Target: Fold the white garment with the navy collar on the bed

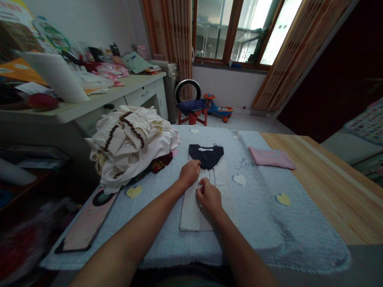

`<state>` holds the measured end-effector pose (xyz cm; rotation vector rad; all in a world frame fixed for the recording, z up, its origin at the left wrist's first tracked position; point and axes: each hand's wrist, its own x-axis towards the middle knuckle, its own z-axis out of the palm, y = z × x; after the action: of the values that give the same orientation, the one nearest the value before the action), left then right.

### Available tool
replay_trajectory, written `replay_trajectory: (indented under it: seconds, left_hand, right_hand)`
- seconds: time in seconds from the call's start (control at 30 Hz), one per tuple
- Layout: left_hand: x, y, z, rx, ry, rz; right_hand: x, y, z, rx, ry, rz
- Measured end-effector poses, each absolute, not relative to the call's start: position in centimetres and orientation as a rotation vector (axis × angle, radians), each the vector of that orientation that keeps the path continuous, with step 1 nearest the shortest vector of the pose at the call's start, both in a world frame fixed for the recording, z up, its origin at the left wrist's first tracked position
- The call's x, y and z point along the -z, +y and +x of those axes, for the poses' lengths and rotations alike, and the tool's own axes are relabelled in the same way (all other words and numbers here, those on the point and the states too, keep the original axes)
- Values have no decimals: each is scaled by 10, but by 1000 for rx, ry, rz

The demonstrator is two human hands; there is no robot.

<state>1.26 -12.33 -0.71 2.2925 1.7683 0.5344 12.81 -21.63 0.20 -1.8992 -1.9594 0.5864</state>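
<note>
A white top (190, 211) with a dark navy collar (212, 157) and a lace-trimmed edge lies in front of me, its sides folded in to a long narrow shape. My left hand (190, 173) is closed at the left edge of the collar, fingertips pinching the cloth there. Lower and to the right, my right hand (210, 196) rests over the middle of the top, its fingers curled together on the fabric. The exact grip of the right fingertips is partly hidden by the hand.
To the left, a heap of white clothes (149, 139) stands beside a pink fabric-covered board (89, 223). A folded pink garment (272, 158) lies to the right. All rest on a light blue blanket (257, 223) over a wooden table (335, 187). A cluttered desk (113, 95) is farther left.
</note>
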Motion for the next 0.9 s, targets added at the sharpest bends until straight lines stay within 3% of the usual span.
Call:
replay_trajectory:
  seconds: [0.4,0.63,0.9]
  left_hand:
    - [30,-134,-3,-384,1680,2521]
    - [27,-145,-6,-537,1803,2412]
    - [21,-176,-27,-298,1638,2498]
  right_hand:
    - [-2,-215,126,-593,-1925,-1932]
    - [-1,-215,128,-582,-1926,-1926]
    - [-2,-216,127,-543,-1953,-1926]
